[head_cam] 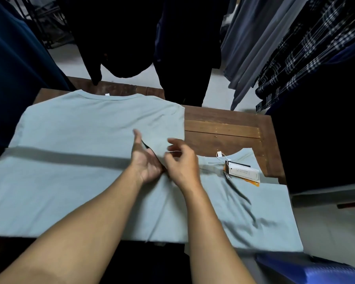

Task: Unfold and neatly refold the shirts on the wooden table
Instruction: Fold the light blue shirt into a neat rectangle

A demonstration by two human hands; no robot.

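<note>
A pale grey-green shirt (76, 140) lies spread across the left and middle of the wooden table (223, 128), collar at the far edge. Its right sleeve is folded inward. My left hand (143, 160) lies palm up under the edge of that folded flap, fingers straight. My right hand (180, 160) is right beside it and pinches the flap's edge between thumb and fingers. A second shirt (254, 212) of the same colour lies at the right, partly under the first, with paper tags (243, 173) at its collar.
Dark garments hang close behind the table and at the left. Grey and plaid shirts (307, 50) hang at the right. A blue plastic object (307, 271) sits at the lower right, beyond the table's near corner. Bare wood shows at the table's far right.
</note>
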